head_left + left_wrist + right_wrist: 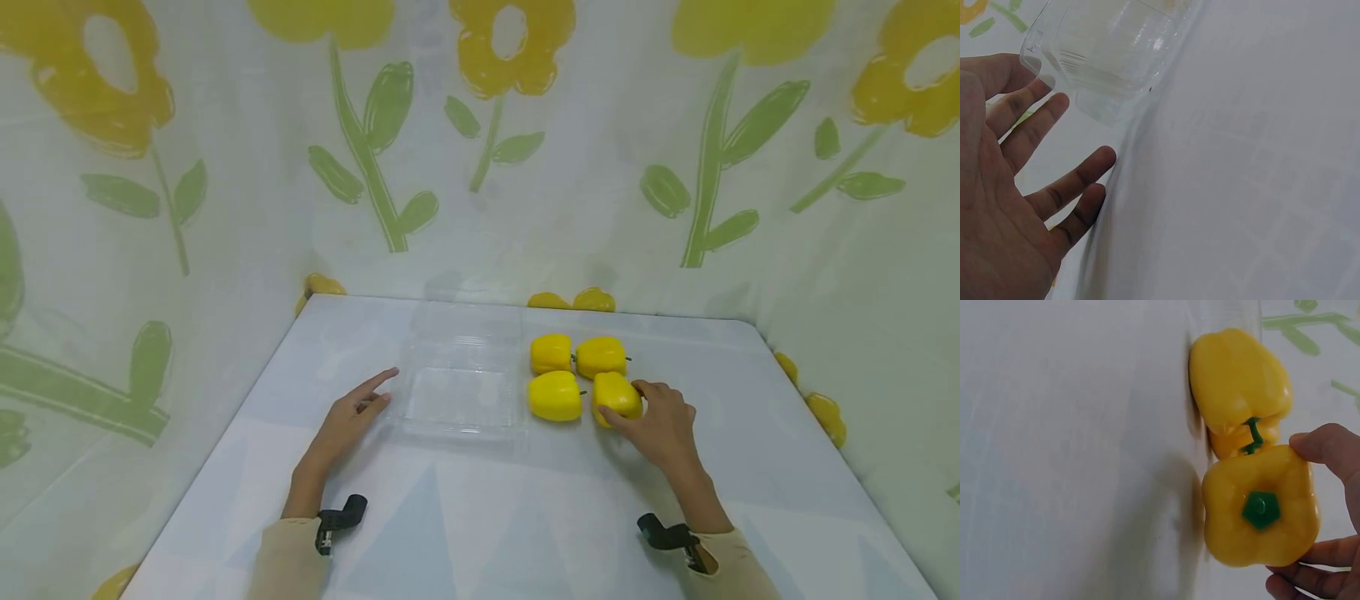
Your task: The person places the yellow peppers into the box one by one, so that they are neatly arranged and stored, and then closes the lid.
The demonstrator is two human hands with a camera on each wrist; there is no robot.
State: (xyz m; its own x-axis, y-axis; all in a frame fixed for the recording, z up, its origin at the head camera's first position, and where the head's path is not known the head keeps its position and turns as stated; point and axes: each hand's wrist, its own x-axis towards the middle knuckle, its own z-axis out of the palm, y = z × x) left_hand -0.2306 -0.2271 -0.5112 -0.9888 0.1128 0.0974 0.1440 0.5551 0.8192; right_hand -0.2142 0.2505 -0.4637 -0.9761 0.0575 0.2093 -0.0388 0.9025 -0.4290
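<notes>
My right hand (pixel 663 421) grips a yellow bell pepper (pixel 617 398) at the front right of a small group, thumb on one side and fingers on the other. In the right wrist view the green stem end of this bell pepper (pixel 1261 509) faces the camera. Three more yellow bell peppers lie close by: one front left (pixel 555 396), one back left (pixel 551 353) and one back right (pixel 602 356). A clear plastic clamshell box (pixel 457 396) stands left of them with its lid raised. My left hand (pixel 351 421), fingers extended, is at the box's left side, fingertips at the clear plastic (pixel 1100 56).
The white table (pixel 480 517) carries pale blue triangles. Behind it and at both sides hangs a cloth (pixel 570 167) printed with yellow flowers and green stems. A black wrist camera sits on each forearm, at the left (pixel 341 517) and the right (pixel 667 533).
</notes>
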